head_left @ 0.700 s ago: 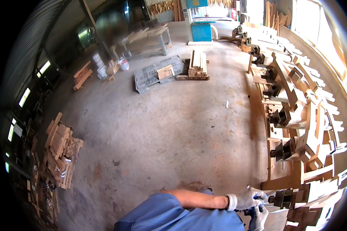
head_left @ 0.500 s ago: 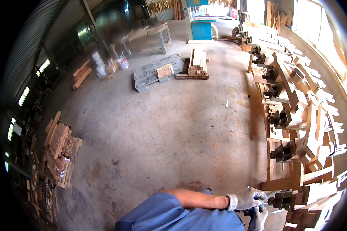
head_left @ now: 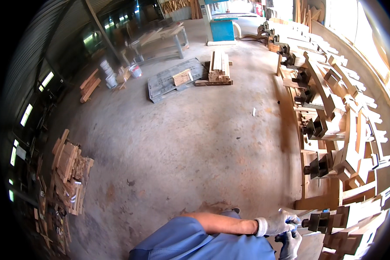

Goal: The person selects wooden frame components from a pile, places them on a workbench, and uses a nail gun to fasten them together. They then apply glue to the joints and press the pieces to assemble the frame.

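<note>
Both my hands wear pale work gloves with blue on the fingers, at the lower right. My left hand is closed, fingers curled, just left of the screw end of a dark metal clamp. Below it my right hand is closed too, its fingertips close to the left hand. Whatever the fingers grip is hidden by the gloves. The clamp bears on light wooden pieces at the end of a long rack.
More clamped wooden frames run along the right side. Stacked timber lies at left. Farther off are a grey panel, a pile of boards, white buckets, a workbench and a blue machine.
The view has shifted slightly, moving the far things up and left. My hands stay beside the same clamp, in nearly the same pose.
</note>
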`<state>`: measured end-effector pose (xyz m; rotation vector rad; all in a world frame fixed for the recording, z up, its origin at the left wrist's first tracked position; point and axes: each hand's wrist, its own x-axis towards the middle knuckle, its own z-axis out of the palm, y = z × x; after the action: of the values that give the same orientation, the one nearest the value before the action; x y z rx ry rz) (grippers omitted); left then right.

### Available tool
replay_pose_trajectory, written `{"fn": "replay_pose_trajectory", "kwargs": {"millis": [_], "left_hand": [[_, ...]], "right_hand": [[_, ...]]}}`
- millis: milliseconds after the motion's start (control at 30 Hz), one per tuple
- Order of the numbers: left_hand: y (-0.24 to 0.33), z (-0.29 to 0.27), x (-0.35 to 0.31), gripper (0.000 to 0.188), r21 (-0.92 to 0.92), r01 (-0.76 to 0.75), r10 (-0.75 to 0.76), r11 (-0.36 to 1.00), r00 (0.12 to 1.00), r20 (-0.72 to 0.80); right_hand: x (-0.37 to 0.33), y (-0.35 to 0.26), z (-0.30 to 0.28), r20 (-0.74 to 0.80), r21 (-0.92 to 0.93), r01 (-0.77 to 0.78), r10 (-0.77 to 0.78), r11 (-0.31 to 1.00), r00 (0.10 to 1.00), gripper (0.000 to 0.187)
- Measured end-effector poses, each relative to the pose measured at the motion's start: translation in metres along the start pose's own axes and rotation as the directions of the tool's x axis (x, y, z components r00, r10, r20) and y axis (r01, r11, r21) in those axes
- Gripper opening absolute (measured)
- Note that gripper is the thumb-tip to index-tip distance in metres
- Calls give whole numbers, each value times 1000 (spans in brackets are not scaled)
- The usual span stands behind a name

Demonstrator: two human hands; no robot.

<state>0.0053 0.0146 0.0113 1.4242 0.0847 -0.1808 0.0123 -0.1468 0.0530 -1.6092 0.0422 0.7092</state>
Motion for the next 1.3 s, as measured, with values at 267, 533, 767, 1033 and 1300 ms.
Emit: {"fn": "replay_pose_trajectory", "kwargs": {"millis": [267,533,767,1033,1300], "left_hand": [[27,-19,5,29,247,-70,32,967,987,156],[13,-4,3,33,72,195,-208,978,932,297],[10,31,38,32,196,197,-268,961,839,474],[3,97,43,33,232,215,-308,949,793,526],[-28,183,52,36,328,115,-297,938,756,584]], "right_hand": [[7,30,2,-174,-199,-45,9,979,985,34],[-46,39,9,-283,194,-192,243,962,928,46],[-56,58,-10,-428,265,-230,328,936,842,38],[-93,96,-84,-525,317,-121,280,941,803,39],[-117,131,-197,-615,319,137,95,938,783,28]]}}
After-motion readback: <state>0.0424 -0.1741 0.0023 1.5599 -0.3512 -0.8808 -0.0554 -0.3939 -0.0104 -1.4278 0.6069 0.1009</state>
